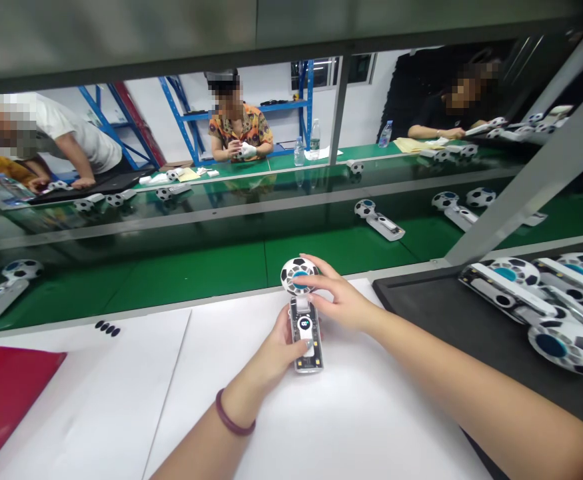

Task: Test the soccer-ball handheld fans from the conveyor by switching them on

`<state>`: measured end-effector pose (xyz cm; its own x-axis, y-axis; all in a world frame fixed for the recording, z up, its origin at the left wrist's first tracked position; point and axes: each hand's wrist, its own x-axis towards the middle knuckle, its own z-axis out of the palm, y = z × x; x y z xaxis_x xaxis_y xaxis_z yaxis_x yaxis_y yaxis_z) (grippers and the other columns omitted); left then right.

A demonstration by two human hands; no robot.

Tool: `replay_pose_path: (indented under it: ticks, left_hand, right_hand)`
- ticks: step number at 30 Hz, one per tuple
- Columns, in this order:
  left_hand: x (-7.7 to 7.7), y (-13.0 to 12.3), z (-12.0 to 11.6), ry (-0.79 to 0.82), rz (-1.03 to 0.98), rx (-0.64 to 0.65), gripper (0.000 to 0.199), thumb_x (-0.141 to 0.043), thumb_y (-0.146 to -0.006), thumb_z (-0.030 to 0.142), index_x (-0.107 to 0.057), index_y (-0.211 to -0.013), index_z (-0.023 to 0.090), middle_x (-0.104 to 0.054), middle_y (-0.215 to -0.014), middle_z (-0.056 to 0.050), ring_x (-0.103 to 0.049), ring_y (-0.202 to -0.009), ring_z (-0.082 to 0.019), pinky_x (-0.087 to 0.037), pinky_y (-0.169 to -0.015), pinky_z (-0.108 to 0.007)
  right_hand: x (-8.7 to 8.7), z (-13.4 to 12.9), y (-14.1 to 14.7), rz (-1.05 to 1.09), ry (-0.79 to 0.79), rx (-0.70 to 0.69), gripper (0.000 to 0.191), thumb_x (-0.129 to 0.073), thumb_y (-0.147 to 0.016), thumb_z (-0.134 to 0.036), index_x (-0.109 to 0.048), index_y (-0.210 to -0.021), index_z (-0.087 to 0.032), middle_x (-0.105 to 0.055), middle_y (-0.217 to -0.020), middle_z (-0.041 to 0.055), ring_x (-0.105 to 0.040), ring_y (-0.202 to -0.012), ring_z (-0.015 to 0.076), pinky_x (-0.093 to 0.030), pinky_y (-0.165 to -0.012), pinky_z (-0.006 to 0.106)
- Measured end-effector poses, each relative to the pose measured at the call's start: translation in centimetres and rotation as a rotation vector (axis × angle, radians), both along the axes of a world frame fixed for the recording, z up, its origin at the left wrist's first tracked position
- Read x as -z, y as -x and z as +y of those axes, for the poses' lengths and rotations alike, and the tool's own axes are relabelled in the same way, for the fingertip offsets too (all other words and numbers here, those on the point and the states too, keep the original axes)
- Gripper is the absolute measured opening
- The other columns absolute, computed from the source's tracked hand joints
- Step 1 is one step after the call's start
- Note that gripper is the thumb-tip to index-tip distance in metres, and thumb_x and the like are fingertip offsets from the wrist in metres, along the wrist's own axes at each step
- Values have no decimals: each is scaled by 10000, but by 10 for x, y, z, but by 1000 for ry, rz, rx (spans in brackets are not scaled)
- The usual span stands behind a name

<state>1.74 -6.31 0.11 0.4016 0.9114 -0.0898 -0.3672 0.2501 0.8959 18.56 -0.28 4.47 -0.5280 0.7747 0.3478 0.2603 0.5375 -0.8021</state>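
Observation:
Above the white work surface is a handheld fan with a round soccer-ball head and a clear-fronted handle that shows circuitry. A small round display on the handle is lit and reads about 100. My left hand is wrapped round the handle, its thumb on the white strip below the display. With fingers bent over the ball head, my right hand grips it near the blue centre; some fingertips behind it are hidden.
A black tray at right holds several similar fans. Several small black ovals and a red bin lie at left. Beyond runs a green conveyor carrying more fans. A slanted metal post stands at right; co-workers sit opposite.

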Motion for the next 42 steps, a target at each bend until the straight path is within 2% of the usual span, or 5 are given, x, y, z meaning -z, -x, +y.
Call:
replay_pose_path:
  ticks: [10, 18, 25, 35, 42]
  left_hand:
    - [1, -6, -5, 17, -1, 19, 623, -708, -690, 300, -361, -1200, 212, -531, -1092, -114, -583, -931, -257, -436, -831, -399]
    - [3, -9, -3, 7, 33, 6, 750, -708, -686, 282, -252, -1276, 206, -520, -1104, -116, -585, -924, -250, -435, -856, -406]
    - [1, -9, -2, -6, 71, 42, 828, -717, -668, 315, -208, -1312, 206, -531, -1102, -117, -583, -938, -265, -439, -853, -401]
    - [-7, -8, -4, -74, 111, 127, 760, -690, -701, 357, -243, -1285, 164, -518, -1116, -149, -577, -956, -273, -434, -848, -411]
    - [-5, -9, -4, -31, -34, 106, 847, -739, -647, 374, -248, -1317, 211, -520, -1162, -145, -542, -1029, -295, -391, -879, -420]
  right_hand:
    - [12, 5, 7, 468, 637, -92, 1008, -671, -719, -317, 73, -1400, -302, -508, -1207, 69, -570, -980, 170, -467, -858, 333]
    - [11, -8, 19, 400, 992, -129, 394, -659, -720, -385, -550, -1026, -162, -622, -888, 78, -594, -648, 160, -427, -402, 199]
    - [13, -7, 19, 399, 990, -149, 323, -678, -712, -361, -605, -955, -161, -627, -789, 49, -608, -755, 172, -513, -606, 253]
    - [14, -6, 13, 312, 1010, -229, 464, -689, -687, -390, -552, -1092, -211, -587, -1090, 85, -612, -652, 169, -389, -326, 187]
    - [-1, -10, 8, 403, 865, -158, 326, -736, -639, -363, -640, -877, -161, -633, -936, 62, -602, -786, 190, -490, -632, 275]
